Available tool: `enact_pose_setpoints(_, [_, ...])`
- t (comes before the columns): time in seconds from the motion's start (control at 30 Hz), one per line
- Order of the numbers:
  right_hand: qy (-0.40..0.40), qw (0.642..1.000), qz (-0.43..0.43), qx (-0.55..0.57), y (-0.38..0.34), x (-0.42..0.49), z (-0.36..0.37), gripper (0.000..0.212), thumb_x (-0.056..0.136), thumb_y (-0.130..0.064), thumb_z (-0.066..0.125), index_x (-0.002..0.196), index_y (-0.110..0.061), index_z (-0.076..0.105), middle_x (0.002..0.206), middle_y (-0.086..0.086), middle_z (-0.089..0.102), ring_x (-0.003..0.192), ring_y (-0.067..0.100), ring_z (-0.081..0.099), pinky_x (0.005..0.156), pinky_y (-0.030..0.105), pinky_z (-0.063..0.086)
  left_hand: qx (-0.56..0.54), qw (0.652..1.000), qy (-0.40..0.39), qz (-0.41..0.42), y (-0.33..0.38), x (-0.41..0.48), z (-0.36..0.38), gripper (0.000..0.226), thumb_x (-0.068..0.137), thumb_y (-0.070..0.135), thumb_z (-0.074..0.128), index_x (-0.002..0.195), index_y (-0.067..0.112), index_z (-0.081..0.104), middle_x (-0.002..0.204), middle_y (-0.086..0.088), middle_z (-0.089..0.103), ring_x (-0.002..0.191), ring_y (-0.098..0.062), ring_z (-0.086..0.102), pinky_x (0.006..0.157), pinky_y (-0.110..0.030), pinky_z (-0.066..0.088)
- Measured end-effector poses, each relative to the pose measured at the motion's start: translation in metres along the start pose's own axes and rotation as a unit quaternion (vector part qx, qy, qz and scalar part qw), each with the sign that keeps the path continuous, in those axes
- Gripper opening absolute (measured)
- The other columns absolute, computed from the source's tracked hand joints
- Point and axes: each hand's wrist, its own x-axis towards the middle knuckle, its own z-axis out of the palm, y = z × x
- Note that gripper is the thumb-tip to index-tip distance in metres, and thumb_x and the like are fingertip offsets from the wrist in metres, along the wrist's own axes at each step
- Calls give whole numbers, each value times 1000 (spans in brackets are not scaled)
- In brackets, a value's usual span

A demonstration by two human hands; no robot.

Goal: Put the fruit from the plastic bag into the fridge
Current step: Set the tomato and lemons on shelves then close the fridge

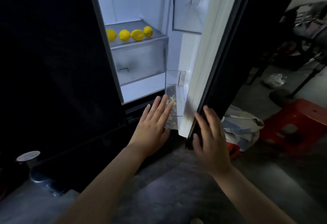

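Several yellow lemons (pixel 130 34) lie in a row on a glass shelf (pixel 159 35) inside the lit fridge. The fridge's right door (pixel 217 55) stands partly open. My right hand (pixel 210 138) lies flat with straight fingers against the door's dark outer edge near its bottom corner. My left hand (pixel 154 122) is spread open in front of the clear lower door bin (pixel 172 99), holding nothing. A white plastic bag (pixel 274 81) lies crumpled on the floor at the far right.
The fridge's dark left door (pixel 53 55) fills the left side. A red plastic stool (pixel 293 122) stands at the right, with a cloth bundle (pixel 238 128) beside it. A dark chair with clothes (pixel 307 29) is behind. A capped jug (pixel 28 160) sits at lower left.
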Motion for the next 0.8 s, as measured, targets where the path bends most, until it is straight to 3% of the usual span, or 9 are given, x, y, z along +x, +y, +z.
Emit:
enact_pose_setpoints(0.07, [34, 998, 40, -32, 8, 3, -10, 61, 85, -5, 56, 141, 0, 33, 153, 19, 16, 143, 33, 16, 112, 50, 27, 33, 996, 50, 66, 16, 6, -12, 71, 88, 28, 43, 151, 15, 13, 158, -9, 9, 146, -26, 3, 117, -44, 13])
enact_pose_setpoints(0.2, [11, 997, 79, -15, 8, 20, -13, 74, 87, -8, 57, 148, -4, 16, 158, 11, -4, 146, 27, 7, 112, 44, 30, 53, 990, 54, 122, 39, 23, -25, 75, 85, 28, 54, 150, 15, 18, 158, -9, 11, 145, -26, 8, 116, -46, 19])
enact_pose_setpoints(0.43, [-15, 998, 48, 26, -7, 33, 10, 75, 83, 0, 52, 148, -7, 15, 158, 9, -2, 144, 26, 17, 104, 47, 39, 118, 990, 18, 69, 22, 24, -31, 76, 87, 31, 55, 150, 11, 16, 158, -8, 9, 145, -26, 7, 117, -42, 15])
enact_pose_setpoints(0.57, [-28, 999, 24, 12, -19, 41, 23, 73, 79, -2, 44, 147, -5, 19, 157, 15, 4, 144, 27, 15, 109, 45, 32, 131, 991, 21, 36, 6, 17, -38, 78, 87, 31, 56, 150, 12, 15, 158, -6, 9, 145, -25, 6, 116, -41, 10])
enact_pose_setpoints(0.7, [-50, 999, 6, 14, -34, 52, 37, 77, 74, -7, 43, 148, -6, 17, 157, 13, 5, 145, 23, 10, 114, 37, 22, 122, 993, 3, 8, -10, 11, -49, 79, 92, 28, 48, 150, 18, -4, 155, -2, -14, 143, -23, -14, 116, -36, -6])
enact_pose_setpoints(0.8, [-72, 996, -36, 28, -38, 64, 45, 74, 83, -15, 44, 149, -10, 10, 158, 9, 7, 146, 21, 7, 114, 40, 24, 116, 993, -9, -22, -20, 10, -59, 79, 93, 26, 46, 148, 23, -12, 153, 0, -22, 141, -21, -22, 118, -39, -5])
